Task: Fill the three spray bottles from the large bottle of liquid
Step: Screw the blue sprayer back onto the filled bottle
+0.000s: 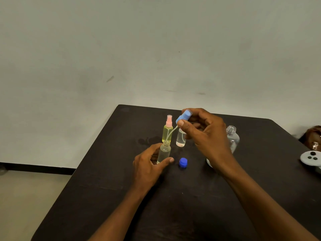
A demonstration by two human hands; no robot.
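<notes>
Your left hand point(151, 164) is wrapped round the open-necked spray bottle point(164, 152), thumb in front and fingers behind. That grip holds it upright on the bench point(107, 197) so it cannot tip while the top goes on. Your right hand point(205, 134), at two o'clock from it, pinches the blue spray head point(183, 116) between thumb and fingertips. The head is tilted, so its dip tube point(171, 132) trails down towards the neck. I cannot tell whether the tip has entered yet. The bottle seems to hold pale liquid, so I judge this to be the capping step.

At twelve o'clock from the held bottle stands the pink-topped bottle point(168, 131), yellow, full and closed. At one o'clock is a small clear bottle point(181, 139), its top hidden behind your thumb. The large bottle point(232, 138) stands uncapped at three o'clock, partly behind your right wrist. Its blue cap point(183, 163) lies at four o'clock, within easy reach. A grey controller point(311, 159) sits at the bench's right edge.
</notes>
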